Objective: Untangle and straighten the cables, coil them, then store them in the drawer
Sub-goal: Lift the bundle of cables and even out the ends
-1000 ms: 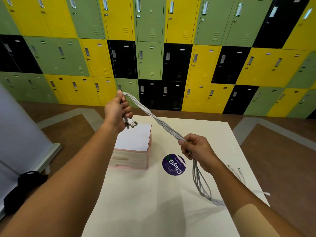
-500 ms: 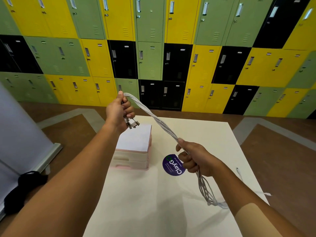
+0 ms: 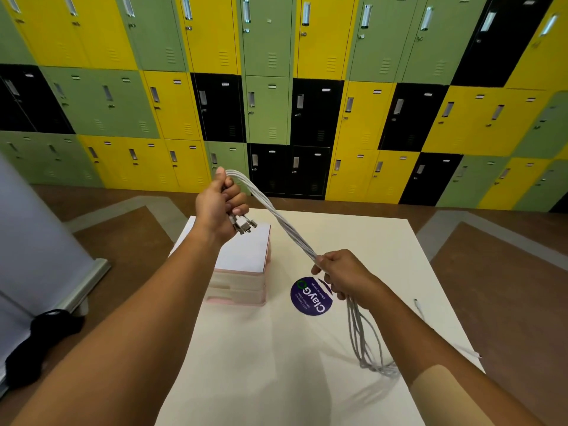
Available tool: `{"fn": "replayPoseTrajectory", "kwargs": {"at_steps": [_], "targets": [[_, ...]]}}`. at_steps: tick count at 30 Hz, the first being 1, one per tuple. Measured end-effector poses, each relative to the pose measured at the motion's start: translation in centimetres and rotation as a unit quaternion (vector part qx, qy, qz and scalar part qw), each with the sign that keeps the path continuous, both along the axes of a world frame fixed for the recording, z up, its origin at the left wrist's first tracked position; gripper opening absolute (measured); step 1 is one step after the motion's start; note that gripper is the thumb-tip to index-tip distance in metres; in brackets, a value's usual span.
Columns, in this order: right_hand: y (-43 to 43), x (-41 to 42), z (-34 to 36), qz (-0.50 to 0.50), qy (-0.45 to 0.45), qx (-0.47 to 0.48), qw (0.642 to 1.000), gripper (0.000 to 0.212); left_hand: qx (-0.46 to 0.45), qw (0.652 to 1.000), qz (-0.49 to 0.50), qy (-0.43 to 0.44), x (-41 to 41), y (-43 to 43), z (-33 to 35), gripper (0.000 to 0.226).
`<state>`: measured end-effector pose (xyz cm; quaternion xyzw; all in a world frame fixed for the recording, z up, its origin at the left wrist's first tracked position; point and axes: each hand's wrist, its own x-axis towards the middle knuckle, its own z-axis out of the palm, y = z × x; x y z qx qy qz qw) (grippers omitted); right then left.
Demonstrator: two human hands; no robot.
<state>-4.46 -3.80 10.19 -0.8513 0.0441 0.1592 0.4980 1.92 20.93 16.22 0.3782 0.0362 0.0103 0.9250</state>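
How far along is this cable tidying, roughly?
Early to midway. Done: the grey cables are gathered, connector ends together in the left hand. In hand: the right hand grips the bundle lower down, holding that stretch fairly straight. Left: the tail loops loosely onto the table, nothing is coiled, and the pink drawer unit looks closed.

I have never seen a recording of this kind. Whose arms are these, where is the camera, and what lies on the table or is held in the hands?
There is no machine here. A person wears one wide-angle camera on the head, so the single picture looks forward and down at their own bare arms. The raised left hand grips a bundle of grey-white cables near the metal plugs. The right hand grips the same bundle lower down, and the rest hangs in loops toward the white table. On the table are a small pink drawer box and a round purple sticker. Behind stand yellow, green and black lockers.
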Motion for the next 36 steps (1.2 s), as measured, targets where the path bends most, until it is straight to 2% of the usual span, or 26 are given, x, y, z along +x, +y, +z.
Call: {"fn": "replayPoseTrajectory", "kwargs": {"at_steps": [2, 5, 8, 11, 15, 19, 22, 28, 32, 36], "targets": [[0.1, -0.5, 0.4, 0.012, -0.021, 0.027, 0.999, 0.037, -0.001, 1.0, 0.004, -0.002, 0.1, 0.4, 0.3, 0.041], [-0.1, -1.6, 1.4, 0.095, -0.021, 0.078, 0.992, 0.042, 0.015, 1.0, 0.012, -0.003, 0.2, 1.1, 0.9, 0.04], [-0.8, -1.7, 2.3, 0.142, -0.013, 0.107, 0.984, 0.03, 0.012, 1.0, 0.013, -0.008, 0.3, 1.3, 1.2, 0.041], [-1.4, -1.4, 2.7, 0.125, -0.032, 0.133, 0.983, 0.012, -0.022, 1.0, 0.019, -0.008, 0.3, 1.2, 1.2, 0.041], [-1.7, -0.9, 2.5, 0.071, -0.091, 0.19, 0.975, 0.016, -0.042, 0.999, 0.023, -0.004, 0.4, 1.4, 1.0, 0.041], [-1.6, -0.2, 1.6, 0.018, -0.17, 0.101, 0.98, 0.028, -0.042, 0.999, 0.017, -0.008, 0.1, 1.0, 0.9, 0.041], [-1.3, 0.4, 1.1, -0.039, -0.125, 0.087, 0.988, 0.036, -0.038, 0.999, 0.008, -0.015, -0.2, 0.5, 0.8, 0.041], [-0.2, -0.1, 1.7, -0.111, 0.013, 0.183, 0.977, 0.038, -0.02, 0.999, -0.015, -0.023, -0.9, -0.6, 1.0, 0.041], [0.0, -0.5, 1.5, -0.13, 0.062, 0.191, 0.971, 0.039, -0.027, 0.999, -0.039, -0.019, -1.5, -1.6, -0.1, 0.043], [0.1, -0.7, 1.0, -0.14, 0.096, 0.191, 0.967, 0.041, -0.02, 0.994, -0.106, -0.005, -2.5, -2.7, -1.2, 0.04]]}}
